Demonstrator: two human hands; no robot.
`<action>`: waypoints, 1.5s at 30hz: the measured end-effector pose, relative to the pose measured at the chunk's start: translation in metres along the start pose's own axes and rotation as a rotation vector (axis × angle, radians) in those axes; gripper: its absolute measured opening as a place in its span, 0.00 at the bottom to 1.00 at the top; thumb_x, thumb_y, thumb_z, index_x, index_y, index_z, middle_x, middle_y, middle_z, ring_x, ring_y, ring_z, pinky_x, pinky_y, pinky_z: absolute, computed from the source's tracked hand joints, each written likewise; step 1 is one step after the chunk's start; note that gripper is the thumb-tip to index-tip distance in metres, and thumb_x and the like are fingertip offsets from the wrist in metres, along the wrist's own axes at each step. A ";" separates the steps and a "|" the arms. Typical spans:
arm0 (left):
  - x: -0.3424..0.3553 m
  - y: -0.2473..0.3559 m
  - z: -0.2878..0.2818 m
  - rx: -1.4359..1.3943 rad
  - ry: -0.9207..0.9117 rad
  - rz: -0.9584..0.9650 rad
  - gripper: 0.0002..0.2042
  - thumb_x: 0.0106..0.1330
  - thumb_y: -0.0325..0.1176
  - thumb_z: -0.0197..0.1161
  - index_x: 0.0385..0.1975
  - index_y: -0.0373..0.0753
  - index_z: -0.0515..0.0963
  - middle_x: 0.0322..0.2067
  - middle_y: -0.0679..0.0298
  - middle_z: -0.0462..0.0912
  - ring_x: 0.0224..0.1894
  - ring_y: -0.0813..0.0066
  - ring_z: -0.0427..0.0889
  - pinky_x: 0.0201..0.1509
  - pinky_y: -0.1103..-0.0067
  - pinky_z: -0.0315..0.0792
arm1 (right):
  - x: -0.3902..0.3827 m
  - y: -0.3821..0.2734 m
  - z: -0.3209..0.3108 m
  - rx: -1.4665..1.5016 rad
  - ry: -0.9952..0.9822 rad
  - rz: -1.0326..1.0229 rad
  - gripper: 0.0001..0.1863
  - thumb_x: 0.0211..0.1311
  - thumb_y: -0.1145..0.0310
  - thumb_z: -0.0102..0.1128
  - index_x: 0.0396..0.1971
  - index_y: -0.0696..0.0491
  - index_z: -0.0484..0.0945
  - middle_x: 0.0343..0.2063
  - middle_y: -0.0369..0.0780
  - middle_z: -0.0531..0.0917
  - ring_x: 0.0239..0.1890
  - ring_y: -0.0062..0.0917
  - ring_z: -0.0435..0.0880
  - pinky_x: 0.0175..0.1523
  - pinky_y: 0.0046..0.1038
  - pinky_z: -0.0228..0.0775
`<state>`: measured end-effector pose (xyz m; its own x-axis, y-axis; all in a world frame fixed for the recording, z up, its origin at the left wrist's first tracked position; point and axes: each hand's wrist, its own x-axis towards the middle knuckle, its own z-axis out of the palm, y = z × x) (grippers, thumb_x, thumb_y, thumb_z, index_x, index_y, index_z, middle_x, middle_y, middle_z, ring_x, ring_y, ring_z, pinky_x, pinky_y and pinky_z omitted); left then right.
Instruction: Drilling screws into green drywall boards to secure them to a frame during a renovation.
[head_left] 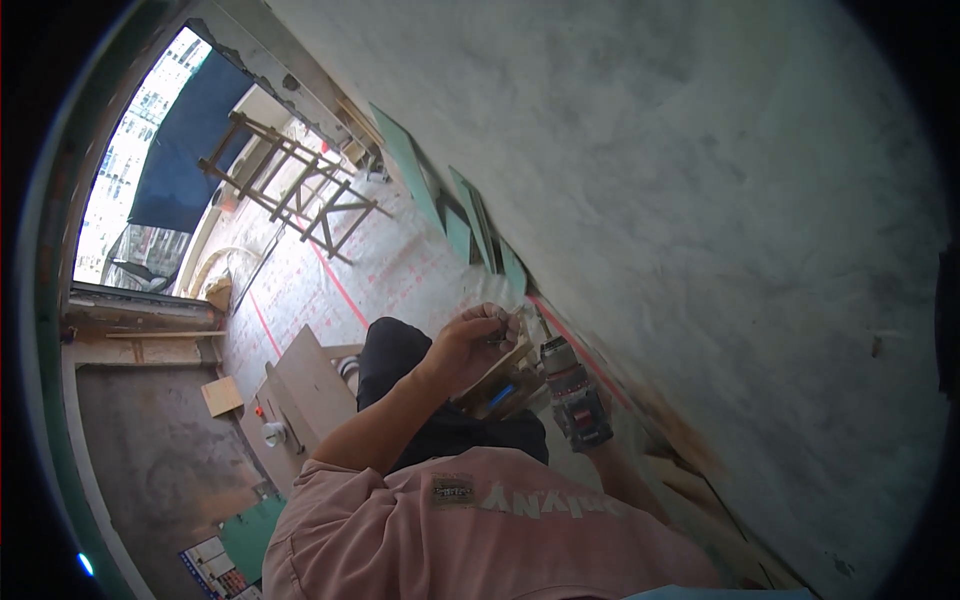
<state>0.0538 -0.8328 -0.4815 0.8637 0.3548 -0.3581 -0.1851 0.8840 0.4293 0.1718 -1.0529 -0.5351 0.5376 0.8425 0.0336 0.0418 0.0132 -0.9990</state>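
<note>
My left hand (470, 338) has its fingers closed around a small metallic piece (500, 325), too small to name, just left of a drill's bit. My right hand (598, 446), partly hidden behind the tool, holds a dark cordless drill (572, 405) pointing away from me, close to the pale wall (750, 200). Beneath my left hand is a brownish object (478, 392) with a blue item (502, 393) on it. My dark-trousered leg shows beside that forearm.
Green boards (405, 160) lean along the wall ahead. A wooden trestle frame (330, 215) stands on red-striped floor covering (340, 285) near the window opening (140, 150). To my left are a board (300, 375) with a white roll (273, 433) and a green sheet (240, 530).
</note>
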 end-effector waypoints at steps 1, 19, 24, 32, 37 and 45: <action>0.008 -0.004 0.005 0.014 -0.065 0.006 0.02 0.68 0.26 0.58 0.35 0.38 0.76 0.36 0.60 0.80 0.38 0.72 0.77 0.42 0.79 0.70 | -0.006 0.005 -0.007 -0.020 -0.019 0.015 0.17 0.53 0.70 0.68 0.44 0.55 0.78 0.32 0.41 0.82 0.39 0.33 0.83 0.44 0.34 0.75; 0.087 0.007 0.108 0.257 -0.428 -0.304 0.06 0.66 0.25 0.62 0.27 0.40 0.75 0.30 0.67 0.80 0.32 0.78 0.77 0.35 0.82 0.71 | -0.033 -0.005 -0.008 -0.460 0.342 -0.209 0.10 0.66 0.63 0.56 0.38 0.53 0.79 0.32 0.38 0.80 0.35 0.26 0.79 0.40 0.32 0.73; 0.093 0.036 0.103 0.271 -0.470 -0.370 0.03 0.67 0.26 0.62 0.30 0.39 0.76 0.31 0.66 0.79 0.31 0.81 0.76 0.33 0.85 0.71 | -0.006 -0.043 0.032 -0.475 0.480 -0.147 0.08 0.62 0.65 0.60 0.33 0.54 0.78 0.26 0.36 0.80 0.30 0.24 0.80 0.38 0.33 0.75; 0.067 0.086 0.127 0.161 -0.432 -0.413 0.04 0.69 0.29 0.60 0.34 0.38 0.75 0.30 0.66 0.77 0.31 0.80 0.74 0.32 0.86 0.69 | 0.021 -0.150 0.073 -0.696 0.597 -0.282 0.14 0.46 0.73 0.69 0.34 0.54 0.77 0.25 0.36 0.83 0.27 0.23 0.82 0.34 0.29 0.77; 0.031 0.123 0.162 -0.043 -0.578 -0.436 0.11 0.74 0.39 0.54 0.37 0.37 0.74 0.28 0.67 0.74 0.27 0.79 0.69 0.26 0.85 0.63 | 0.043 -0.207 0.074 -0.924 0.714 -0.417 0.19 0.47 0.76 0.68 0.42 0.54 0.76 0.33 0.36 0.84 0.34 0.20 0.83 0.39 0.26 0.77; 0.035 0.117 0.120 -0.026 -0.453 -0.618 0.13 0.74 0.45 0.52 0.37 0.42 0.73 0.17 0.73 0.60 0.20 0.81 0.61 0.21 0.84 0.55 | 0.083 -0.358 0.112 -1.167 0.704 -0.814 0.28 0.48 0.66 0.71 0.51 0.54 0.75 0.32 0.42 0.83 0.33 0.36 0.84 0.40 0.35 0.75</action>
<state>0.1185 -0.7532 -0.3442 0.9204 -0.3613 -0.1495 0.3882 0.8897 0.2403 0.1069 -0.9278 -0.1782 0.3023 0.4053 0.8628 0.9187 -0.3653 -0.1503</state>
